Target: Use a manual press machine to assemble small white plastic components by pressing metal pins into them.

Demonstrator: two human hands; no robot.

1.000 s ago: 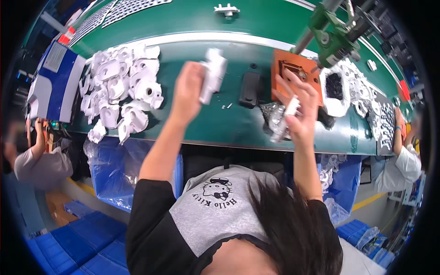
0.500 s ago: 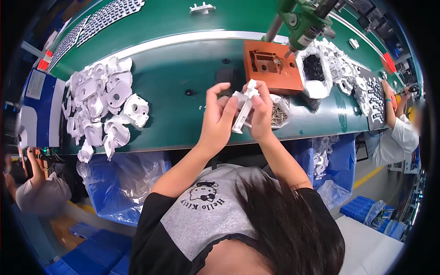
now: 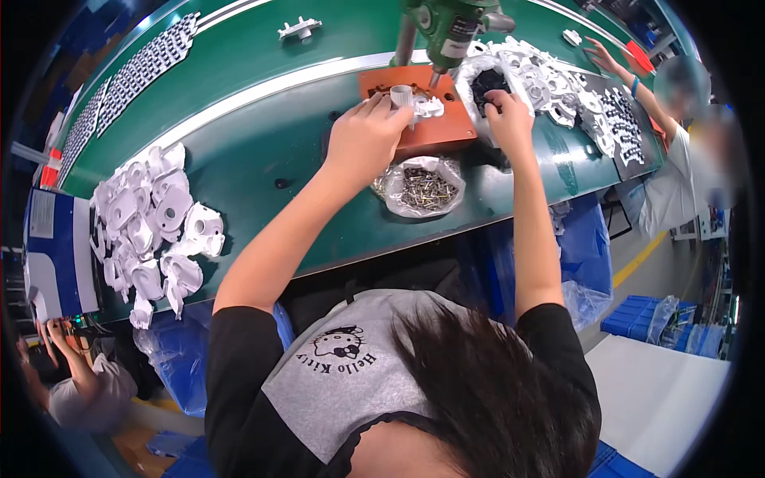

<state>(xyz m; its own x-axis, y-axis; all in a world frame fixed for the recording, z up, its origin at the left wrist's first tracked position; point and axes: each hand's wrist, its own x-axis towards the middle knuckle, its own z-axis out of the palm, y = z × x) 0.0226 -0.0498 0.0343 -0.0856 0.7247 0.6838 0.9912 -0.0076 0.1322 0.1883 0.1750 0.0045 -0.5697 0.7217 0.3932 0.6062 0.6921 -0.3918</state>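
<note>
My left hand (image 3: 368, 137) has its fingers closed round a white plastic part (image 3: 402, 97) with a round upright tube. That part rests in the orange fixture block (image 3: 458, 131), below the tip of a green press (image 3: 446, 36). On the right, my right hand (image 3: 511, 123) reaches over a white plastic bag (image 3: 522, 88) of small black pieces (image 3: 488, 82). Its thumb and fingers are pinched together at the black pieces, and what lies between the fingertips is hidden. Near the block's front edge sits a clear bag of small metal screws or pins (image 3: 426, 190).
White plastic housings (image 3: 143, 223) lie heaped on the left of the green bench, and more white parts (image 3: 550, 84) lie to the right. A blue-and-white box (image 3: 60, 255) stands at the far left. Blue bins (image 3: 586, 239) sit below the bench edge. A co-worker's arm (image 3: 649, 99) reaches in at right.
The white part went from both hands in front of me into the orange fixture, with my left hand on it. My right hand let go and moved right to the black pieces.
</note>
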